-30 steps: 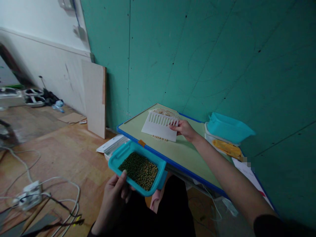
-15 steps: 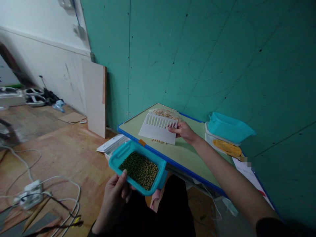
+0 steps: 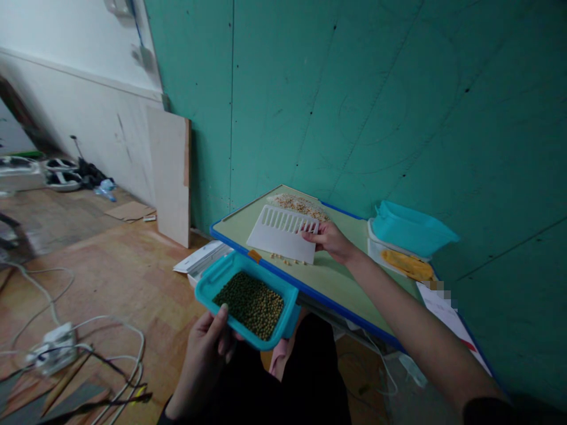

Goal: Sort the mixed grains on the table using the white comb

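My left hand (image 3: 208, 345) grips the near corner of a teal tray (image 3: 211, 285) full of green beans (image 3: 251, 303), held just below the front edge of the small green table (image 3: 336, 277). My right hand (image 3: 330, 239) holds a white slotted scraper (image 3: 279, 239) by its right end, its lower edge down on the tabletop. A few pale grains (image 3: 283, 260) lie in front of the scraper near the table's blue edge. A larger heap of pale grains (image 3: 299, 205) lies behind it at the far corner.
A second teal tray (image 3: 410, 227) is stacked on a white container with a yellow piece (image 3: 407, 264) at the table's right. Papers (image 3: 443, 310) lie nearer. A teal wall stands behind. A power strip and cables (image 3: 55, 351) and a leaning board (image 3: 170, 177) occupy the wooden floor at left.
My right hand has drawn the scraper toward the table's front edge, pulling a few grains along. The heap behind it shows more. My left hand and its tray have stayed put.
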A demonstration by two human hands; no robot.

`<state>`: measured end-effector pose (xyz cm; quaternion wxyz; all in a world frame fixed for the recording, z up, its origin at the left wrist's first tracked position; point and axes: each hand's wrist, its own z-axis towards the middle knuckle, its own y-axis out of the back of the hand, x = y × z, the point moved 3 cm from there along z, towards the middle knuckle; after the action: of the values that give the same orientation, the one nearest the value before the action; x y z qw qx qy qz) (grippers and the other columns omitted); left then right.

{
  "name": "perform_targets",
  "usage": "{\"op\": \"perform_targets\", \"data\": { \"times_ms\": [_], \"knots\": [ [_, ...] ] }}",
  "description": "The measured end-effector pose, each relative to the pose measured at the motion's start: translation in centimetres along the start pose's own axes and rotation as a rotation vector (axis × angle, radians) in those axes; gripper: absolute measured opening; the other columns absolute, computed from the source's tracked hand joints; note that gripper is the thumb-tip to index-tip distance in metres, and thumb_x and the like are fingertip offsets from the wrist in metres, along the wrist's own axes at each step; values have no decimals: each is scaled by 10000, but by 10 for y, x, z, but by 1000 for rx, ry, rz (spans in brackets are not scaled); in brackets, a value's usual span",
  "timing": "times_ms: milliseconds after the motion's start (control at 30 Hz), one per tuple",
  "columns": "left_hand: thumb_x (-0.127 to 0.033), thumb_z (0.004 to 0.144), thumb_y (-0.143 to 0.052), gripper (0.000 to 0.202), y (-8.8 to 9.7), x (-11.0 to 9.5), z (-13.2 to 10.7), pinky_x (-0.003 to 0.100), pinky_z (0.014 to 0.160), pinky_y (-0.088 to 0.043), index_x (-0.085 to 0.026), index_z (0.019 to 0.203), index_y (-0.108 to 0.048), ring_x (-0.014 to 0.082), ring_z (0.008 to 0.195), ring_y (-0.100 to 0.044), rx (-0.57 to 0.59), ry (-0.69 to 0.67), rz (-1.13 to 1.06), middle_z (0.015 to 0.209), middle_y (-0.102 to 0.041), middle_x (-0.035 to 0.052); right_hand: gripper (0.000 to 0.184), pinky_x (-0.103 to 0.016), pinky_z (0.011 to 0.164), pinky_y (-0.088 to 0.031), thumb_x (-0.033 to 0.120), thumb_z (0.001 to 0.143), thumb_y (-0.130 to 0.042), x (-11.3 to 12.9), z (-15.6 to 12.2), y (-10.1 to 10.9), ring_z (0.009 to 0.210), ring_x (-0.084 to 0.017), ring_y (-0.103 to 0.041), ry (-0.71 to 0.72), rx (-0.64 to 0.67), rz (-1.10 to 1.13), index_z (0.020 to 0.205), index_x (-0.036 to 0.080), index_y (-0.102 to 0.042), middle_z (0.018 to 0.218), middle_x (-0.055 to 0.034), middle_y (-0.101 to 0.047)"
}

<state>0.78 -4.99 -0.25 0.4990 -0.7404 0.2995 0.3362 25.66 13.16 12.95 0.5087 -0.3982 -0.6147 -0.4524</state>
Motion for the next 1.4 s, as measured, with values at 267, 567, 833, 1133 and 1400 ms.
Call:
{"op": "perform_targets", "data": {
  "times_ms": [267,567,833,1133,1400],
  "knots": [
    [-619,710,-837,515,6,5,5,180,345,-325,-189,616,-570,66,314,-411,36,-16,9,384,-486,-70,446,-313,628,-584,471,586,-934,-2,-1,-3,733,-189,-696,1,28,3,879,172,-779,823,-54,-766],
    [-587,727,-845,498,6,8,7,143,343,-315,-184,638,-566,59,316,-434,34,-36,-30,365,-466,-86,434,-300,615,-575,469,626,-919,0,-6,-11,743,-187,-695,10,65,-19,911,172,-783,838,-58,-769],
    [-615,708,-841,516,8,10,10,141,303,-276,-178,623,-579,49,273,-391,32,-36,-11,358,-486,-71,431,-301,607,-571,469,617,-925,0,-8,-15,733,-186,-691,7,59,-14,904,178,-784,845,-61,-770],
    [-585,573,-924,560,-2,13,-5,178,296,-339,-208,523,-514,81,264,-430,-85,-39,-23,318,-414,-97,471,-298,589,-565,498,615,-919,-5,-15,-9,703,-184,-688,-9,47,-13,924,171,-780,836,-53,-767],
    [-527,506,-957,508,-4,11,-8,192,316,-391,-200,573,-574,97,317,-508,-113,0,-63,409,-547,-70,468,-295,617,-574,500,599,-927,-6,-22,-3,725,-178,-686,-5,20,-7,902,172,-784,850,-60,-775]
  ]
}}
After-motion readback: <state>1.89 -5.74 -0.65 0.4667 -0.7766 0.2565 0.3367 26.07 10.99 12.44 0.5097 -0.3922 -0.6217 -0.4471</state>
